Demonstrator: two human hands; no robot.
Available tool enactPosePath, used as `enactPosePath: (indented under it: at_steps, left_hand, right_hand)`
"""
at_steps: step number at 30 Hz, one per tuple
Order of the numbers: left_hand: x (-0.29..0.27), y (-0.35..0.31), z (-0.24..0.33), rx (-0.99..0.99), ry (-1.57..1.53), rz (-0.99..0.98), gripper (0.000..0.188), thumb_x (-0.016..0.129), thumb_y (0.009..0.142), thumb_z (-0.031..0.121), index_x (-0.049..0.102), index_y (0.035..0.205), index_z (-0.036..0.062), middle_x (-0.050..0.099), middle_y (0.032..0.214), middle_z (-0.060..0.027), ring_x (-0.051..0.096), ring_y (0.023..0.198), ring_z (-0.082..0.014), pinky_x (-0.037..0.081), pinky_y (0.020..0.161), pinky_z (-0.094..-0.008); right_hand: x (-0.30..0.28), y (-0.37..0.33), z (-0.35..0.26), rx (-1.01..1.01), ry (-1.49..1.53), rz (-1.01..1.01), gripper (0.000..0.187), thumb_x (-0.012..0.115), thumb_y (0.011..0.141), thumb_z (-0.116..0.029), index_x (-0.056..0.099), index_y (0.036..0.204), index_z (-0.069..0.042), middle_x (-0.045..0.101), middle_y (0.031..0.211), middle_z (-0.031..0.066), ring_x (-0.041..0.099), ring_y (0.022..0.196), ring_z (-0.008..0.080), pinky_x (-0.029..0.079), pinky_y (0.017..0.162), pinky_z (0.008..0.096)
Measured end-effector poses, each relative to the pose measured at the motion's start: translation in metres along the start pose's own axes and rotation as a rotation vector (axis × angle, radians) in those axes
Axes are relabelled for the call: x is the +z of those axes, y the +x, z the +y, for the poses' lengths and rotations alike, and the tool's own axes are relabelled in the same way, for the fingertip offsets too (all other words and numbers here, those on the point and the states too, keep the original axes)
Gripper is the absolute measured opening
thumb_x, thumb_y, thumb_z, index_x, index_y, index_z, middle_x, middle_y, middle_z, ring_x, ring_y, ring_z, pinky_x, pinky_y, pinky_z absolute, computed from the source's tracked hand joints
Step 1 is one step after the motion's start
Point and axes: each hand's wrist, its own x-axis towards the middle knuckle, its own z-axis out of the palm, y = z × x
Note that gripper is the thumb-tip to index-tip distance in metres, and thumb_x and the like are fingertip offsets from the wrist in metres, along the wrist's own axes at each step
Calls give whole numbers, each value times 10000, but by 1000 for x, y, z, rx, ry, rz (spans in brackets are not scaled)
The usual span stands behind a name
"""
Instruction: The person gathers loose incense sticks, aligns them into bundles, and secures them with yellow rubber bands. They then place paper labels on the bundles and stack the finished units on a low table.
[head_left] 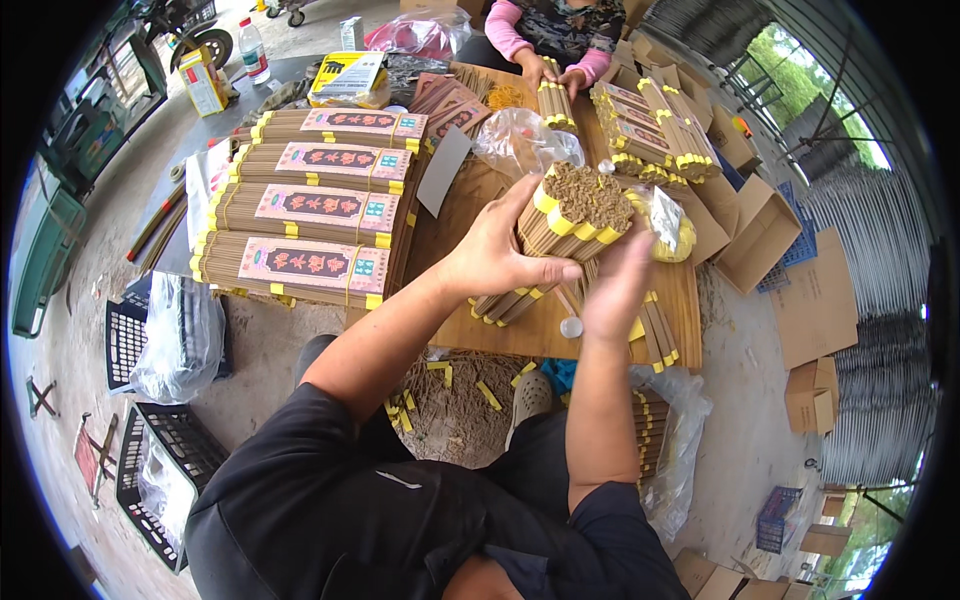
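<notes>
My left hand [500,248] grips a thick bundle of incense sticks [577,208] from its left side, thumb across the front. Yellow paper bands wrap the bundle, and its brown stick ends face up toward me. Close by its right side is my right hand [612,295], flat with fingers stretched out and slightly blurred; whether it touches the bundle I cannot tell. Below the held bundle, more banded incense sticks [503,305] lie on the wooden table [455,330]. A smaller banded bunch [655,333] rests near the table's right front edge.
Several labelled incense packs [315,210] are stacked at left; more bundles [640,125] lie at far right. Across the table, another person's hands [555,78] hold a bundle. Clear plastic bags [525,140], black crates [165,470] and cardboard boxes [755,235] surround the work area.
</notes>
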Motion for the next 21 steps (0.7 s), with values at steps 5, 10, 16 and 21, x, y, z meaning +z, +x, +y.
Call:
enactPosePath:
  at_steps: [5, 10, 16, 21]
  left_hand:
    - [4, 9, 14, 47, -5, 52, 1060, 958, 661, 419, 412, 1453, -26, 652, 1275, -196, 635, 1206, -279, 467, 1058, -403]
    - [-1, 13, 35, 190, 155, 93, 1165, 944, 653, 494, 340, 1528, 17, 540, 1403, -202, 536, 1309, -292, 418, 1100, -407]
    - [-7, -3, 32, 67, 17, 21, 1055, 789, 806, 595, 322, 1535, -9, 499, 1430, -196, 506, 1318, -260, 406, 1107, -400]
    - [-9, -12, 17, 74, 150, -48, 687, 583, 1010, 454, 415, 1444, -51, 550, 1347, -197, 547, 1247, -259, 426, 1064, -394]
  right_hand:
    - [17, -6, -6, 45, 195, -190, 867, 197, 1039, -692, 307, 1557, -5, 434, 1534, 149, 422, 1415, 253, 303, 1187, 406]
    - [28, -1, -22, -111, 204, -214, 908, 206, 1011, -735, 196, 1614, -57, 418, 1551, 187, 428, 1416, 297, 288, 1199, 433]
    - [3, -3, -1, -71, 136, -226, 839, 325, 1045, -651, 270, 1571, 1, 437, 1527, 198, 456, 1386, 272, 337, 1160, 408]
    - [2, -10, 6, -158, -44, -330, 702, 379, 1074, -553, 432, 1461, 30, 566, 1394, 164, 535, 1296, 252, 403, 1083, 374]
